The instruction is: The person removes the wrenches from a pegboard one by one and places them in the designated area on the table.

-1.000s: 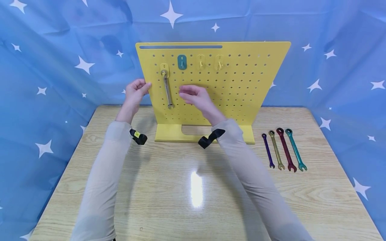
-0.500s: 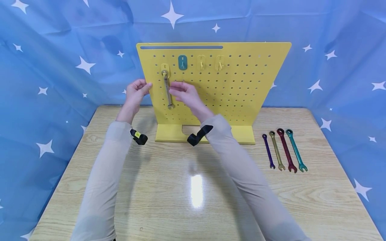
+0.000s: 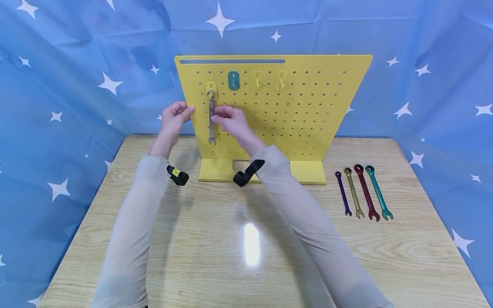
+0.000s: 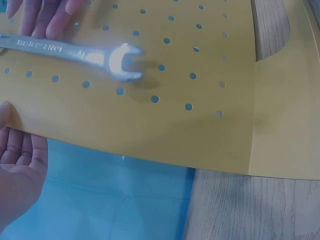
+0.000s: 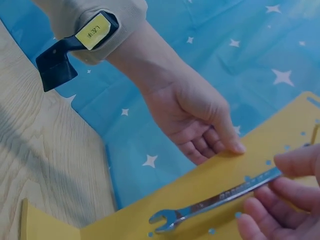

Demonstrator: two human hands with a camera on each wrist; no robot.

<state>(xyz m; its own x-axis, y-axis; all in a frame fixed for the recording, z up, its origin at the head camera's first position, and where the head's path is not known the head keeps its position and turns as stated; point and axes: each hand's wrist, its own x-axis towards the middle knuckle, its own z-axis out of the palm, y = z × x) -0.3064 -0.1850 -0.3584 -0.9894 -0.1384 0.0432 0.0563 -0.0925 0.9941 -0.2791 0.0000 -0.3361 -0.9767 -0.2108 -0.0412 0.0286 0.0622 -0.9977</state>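
A silver combination wrench (image 3: 211,122) hangs by its ring end on the leftmost yellow hook (image 3: 211,87) of a yellow pegboard (image 3: 300,107). The right hand (image 3: 233,124) is at the wrench's shaft, which runs between thumb and forefinger in the right wrist view. The wrench's open end (image 5: 169,220) points down, below those fingers. At the board's left edge, the left hand (image 3: 173,124) grips it, thumb on the front face and the other fingers (image 4: 22,150) behind. In the left wrist view, fingertips of the right hand (image 4: 50,17) lie along the shaft.
A teal hook (image 3: 233,81) and two more yellow hooks (image 3: 257,81) line the board's top. On the wooden table (image 3: 215,239) at right lie a purple wrench (image 3: 343,194), a gold wrench (image 3: 354,193), a red wrench (image 3: 366,193) and a teal wrench (image 3: 379,193). A starry blue cloth (image 3: 423,51) surrounds the table.
The right hand has moved left across the board to the silver wrench. The wrench's lower end has swung left, so it hangs nearly upright. The left hand has stayed put.
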